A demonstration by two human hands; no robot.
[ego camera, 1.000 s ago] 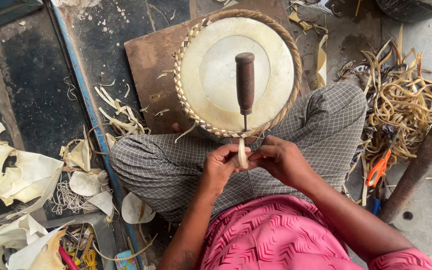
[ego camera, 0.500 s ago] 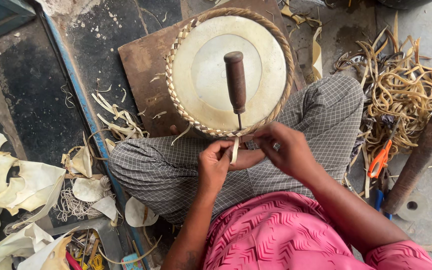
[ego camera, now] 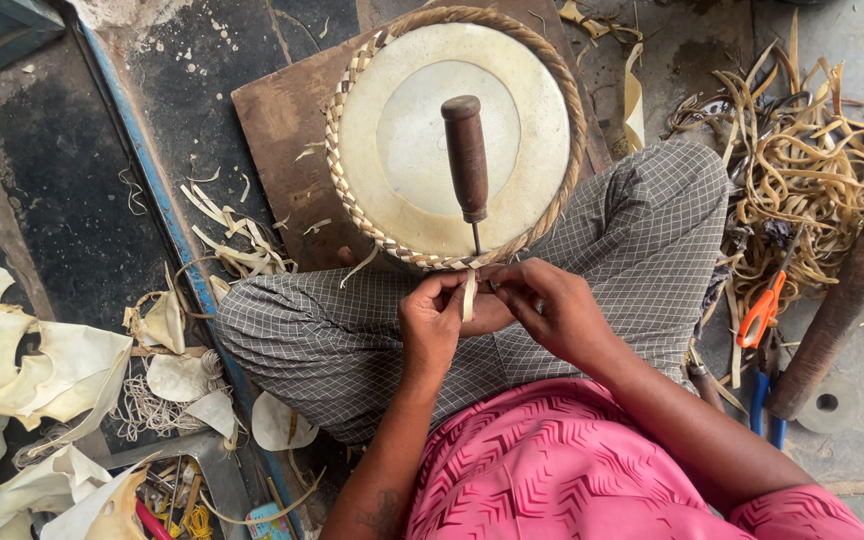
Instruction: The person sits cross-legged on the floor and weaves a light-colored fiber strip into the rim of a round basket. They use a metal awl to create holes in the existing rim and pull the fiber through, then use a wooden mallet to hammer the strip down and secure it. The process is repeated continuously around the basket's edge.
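— Both hands are working at the near edge of the round drum head (ego camera: 392, 130), and I am watching from above. My left hand (ego camera: 430, 330) is pinching a pale flat strip (ego camera: 469, 293), fingers closed together on it, and my right hand (ego camera: 550, 312) is closing on the same strip from the other side.

— Why is the drum head sitting where it is?

— It is resting on the wooden board (ego camera: 277, 120), leaning against my crossed legs, so the braided rim (ego camera: 347, 190) is coming right up to the fingers. That is keeping the work close and steady, as I judge it.

— And the tool with the brown wooden handle (ego camera: 466, 155)?

— It is lying across the skin with its thin metal point running down to the near edge, just above the strip. I think the point is stuck into the braid to hold a gap open, but the fingers are hiding that spot, so I cannot tell for sure.

— What is lying around?

— Loose tan strips (ego camera: 812, 160) are piling up on the floor off the right edge of the board, within reach, with orange-handled scissors (ego camera: 762, 310) beside my right knee. Pale hide scraps (ego camera: 42, 360) are lying on the floor well apart to the left.
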